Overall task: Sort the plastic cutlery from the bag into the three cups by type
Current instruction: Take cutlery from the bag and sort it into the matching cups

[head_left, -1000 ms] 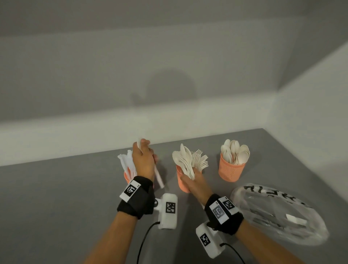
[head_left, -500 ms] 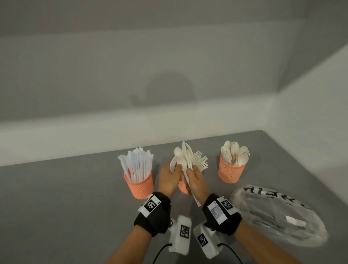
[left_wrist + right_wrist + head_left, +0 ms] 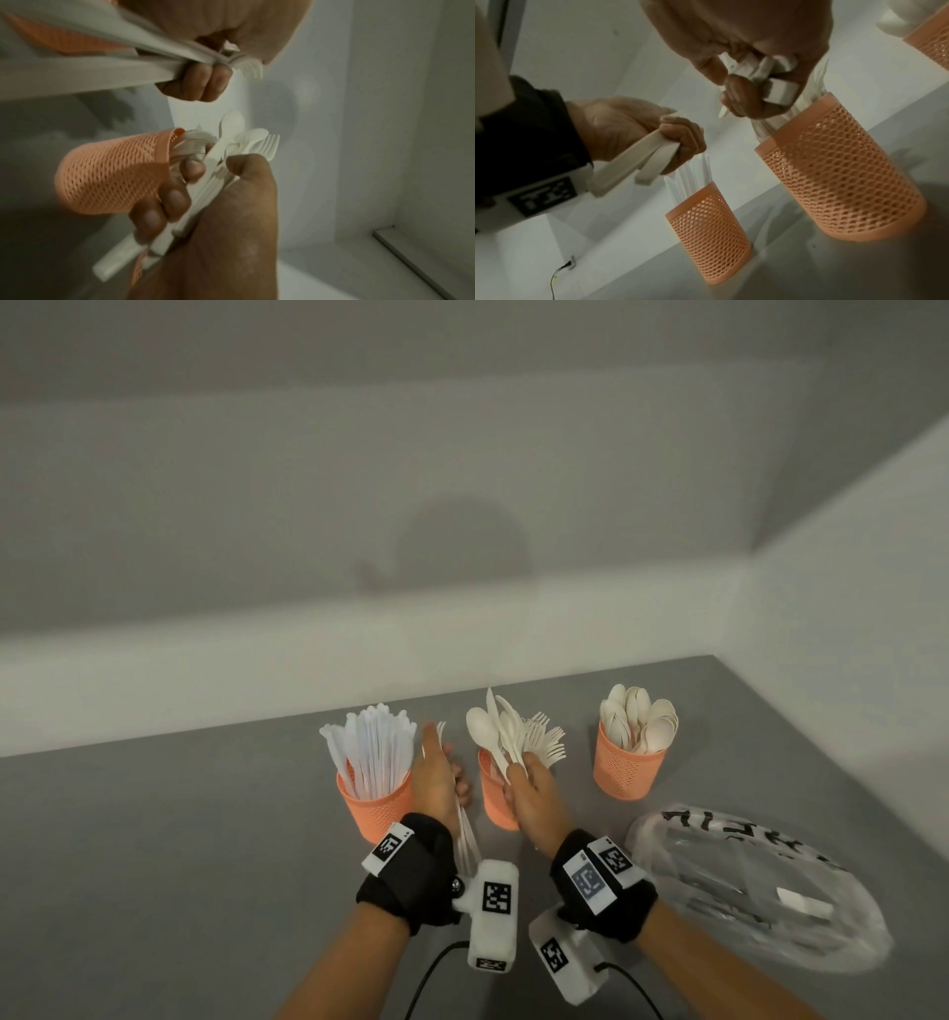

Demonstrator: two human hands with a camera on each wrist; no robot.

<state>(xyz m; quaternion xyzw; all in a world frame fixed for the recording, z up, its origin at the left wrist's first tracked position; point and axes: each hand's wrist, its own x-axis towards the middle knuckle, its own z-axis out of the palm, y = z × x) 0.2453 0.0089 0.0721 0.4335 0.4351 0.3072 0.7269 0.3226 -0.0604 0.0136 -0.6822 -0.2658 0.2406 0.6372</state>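
Three orange mesh cups stand in a row. The left cup [image 3: 377, 806] holds knives, the middle cup [image 3: 493, 806] forks, the right cup [image 3: 629, 770] spoons. Between the left and middle cups, my left hand [image 3: 439, 773] grips two white forks [image 3: 250, 69] by the handles [image 3: 639, 162]. Over the middle cup [image 3: 841, 182], my right hand [image 3: 534, 791] grips a mixed bundle of spoons, forks and a knife [image 3: 506, 731], heads up. The clear plastic bag [image 3: 755, 886] lies at the right.
The grey table [image 3: 154, 865] meets white walls at the back and the right. The bag lies close to my right forearm. Cables run from both wrist cameras toward the front edge.
My left hand left the knife cup, reached into the bundle in my right hand, and has pulled back left with forks. My right hand has kept the bundle over the middle cup.
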